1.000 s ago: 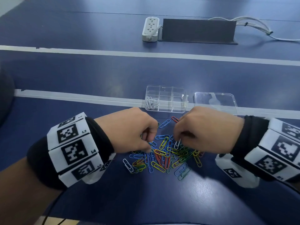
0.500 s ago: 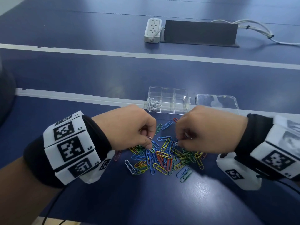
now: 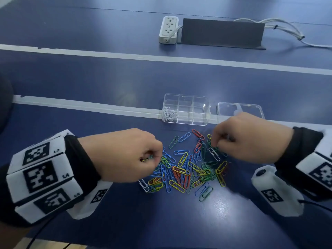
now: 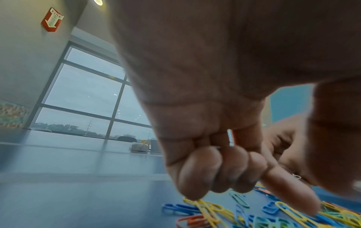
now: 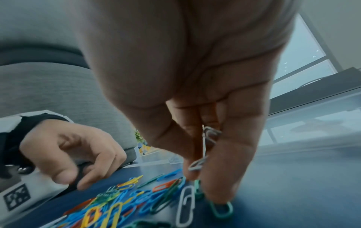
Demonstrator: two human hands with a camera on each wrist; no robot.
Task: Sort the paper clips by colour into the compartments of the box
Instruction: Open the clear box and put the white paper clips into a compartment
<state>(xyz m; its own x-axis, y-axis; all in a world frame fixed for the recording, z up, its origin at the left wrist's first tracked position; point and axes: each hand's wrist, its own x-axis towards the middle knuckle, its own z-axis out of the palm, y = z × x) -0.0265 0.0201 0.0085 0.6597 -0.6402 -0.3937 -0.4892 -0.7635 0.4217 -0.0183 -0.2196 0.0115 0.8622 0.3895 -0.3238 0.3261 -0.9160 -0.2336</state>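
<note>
Sorting has barely begun, judging from the head view: the clear box [image 3: 186, 109] lies just beyond both hands, and only its near-left compartment holds anything, a small bunch of white clips [image 3: 170, 113]; the other compartments look bare. Its lid [image 3: 240, 109] lies just behind the right hand [image 3: 251, 139]. Between the two hands and spreading toward the person, the heap of paper clips [image 3: 186, 169] lies mixed on the table [image 3: 89, 83], with blue, yellow, green, red and a few white ones tangled together, so nearly all colours are left to do. The left hand [image 3: 122, 155] is clenched at the heap's left edge with something small and yellowish-green at its fingertips. Seen from the left wrist, that hand [image 4: 205, 123] has three fingers folded into the palm and the forefinger stretched down to the clips; a pale sliver, probably a white clip, pokes out of the curled fingers [image 4: 201, 166]. From the right wrist, the right hand [image 5: 195, 77] pinches a few white or silvery clips [image 5: 203, 148] between thumb and fingers while its fingertips reach into the green ones below; another white clip [image 5: 185, 205] lies loose just before it. Likely both hands are gathering whites for the started compartment.
</note>
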